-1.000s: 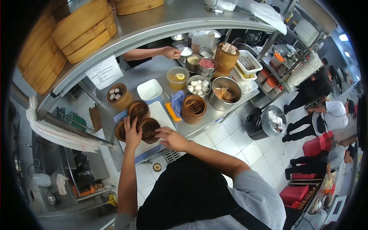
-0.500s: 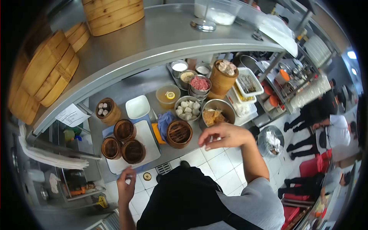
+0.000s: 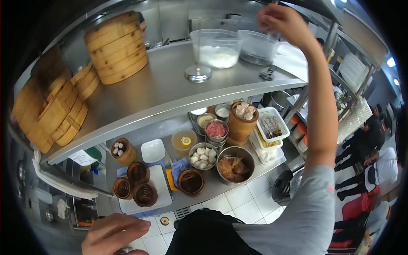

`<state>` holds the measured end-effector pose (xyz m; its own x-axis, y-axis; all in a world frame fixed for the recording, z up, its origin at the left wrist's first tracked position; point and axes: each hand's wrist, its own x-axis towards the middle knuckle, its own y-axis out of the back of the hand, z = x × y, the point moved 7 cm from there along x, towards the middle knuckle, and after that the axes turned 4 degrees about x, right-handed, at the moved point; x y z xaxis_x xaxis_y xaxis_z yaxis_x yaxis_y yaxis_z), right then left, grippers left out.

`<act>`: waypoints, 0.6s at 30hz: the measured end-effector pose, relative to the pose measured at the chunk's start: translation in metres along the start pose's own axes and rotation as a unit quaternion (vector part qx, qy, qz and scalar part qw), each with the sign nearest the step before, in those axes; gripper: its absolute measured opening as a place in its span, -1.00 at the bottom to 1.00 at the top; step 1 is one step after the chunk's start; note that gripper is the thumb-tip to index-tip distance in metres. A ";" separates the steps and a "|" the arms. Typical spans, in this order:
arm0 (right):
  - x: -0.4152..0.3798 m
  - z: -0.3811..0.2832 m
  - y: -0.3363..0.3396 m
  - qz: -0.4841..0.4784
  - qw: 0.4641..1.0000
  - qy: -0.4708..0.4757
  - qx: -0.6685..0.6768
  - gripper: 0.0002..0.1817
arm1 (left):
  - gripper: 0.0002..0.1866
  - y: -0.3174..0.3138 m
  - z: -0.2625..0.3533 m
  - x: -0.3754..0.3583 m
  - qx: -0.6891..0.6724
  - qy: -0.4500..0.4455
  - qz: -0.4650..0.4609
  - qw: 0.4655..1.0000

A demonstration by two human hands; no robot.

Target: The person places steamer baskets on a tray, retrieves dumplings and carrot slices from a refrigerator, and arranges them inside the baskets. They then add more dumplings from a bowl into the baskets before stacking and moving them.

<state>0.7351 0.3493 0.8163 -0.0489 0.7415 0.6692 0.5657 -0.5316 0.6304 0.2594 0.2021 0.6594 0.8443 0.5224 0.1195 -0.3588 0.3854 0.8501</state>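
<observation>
Right hand (image 3: 278, 21) now raised above shelf (image 3: 170, 91) near clear tub (image 3: 216, 49), grip unclear. Left hand (image 3: 112, 233) lowered below worktop (image 3: 191, 199), fingers loose, empty.

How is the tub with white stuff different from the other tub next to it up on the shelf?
The tub with white stuff is partly filled with something white, while the other tub looks dark at the bottom. The white one stands further left, beside a round metal lid; the other stands right under the raised right hand. Both are clear, uncovered and sit upright on the steel shelf.

Brushed metal shelf (image 3: 170, 91) — woven bamboo steamers (image 3: 117, 46), clear plastic tubs (image 3: 216, 47).
</observation>
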 end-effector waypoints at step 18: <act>0.053 0.122 -0.060 -0.239 0.897 -0.046 -0.370 -0.60 | -0.58 -0.041 0.020 0.041 0.109 -0.083 0.012 0.990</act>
<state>0.7986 0.4707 0.7660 -0.0521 0.9694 0.2398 -0.2037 -0.2454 0.9478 0.3165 0.1927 0.6395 0.8966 0.3904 0.2090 -0.3010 0.1911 0.9343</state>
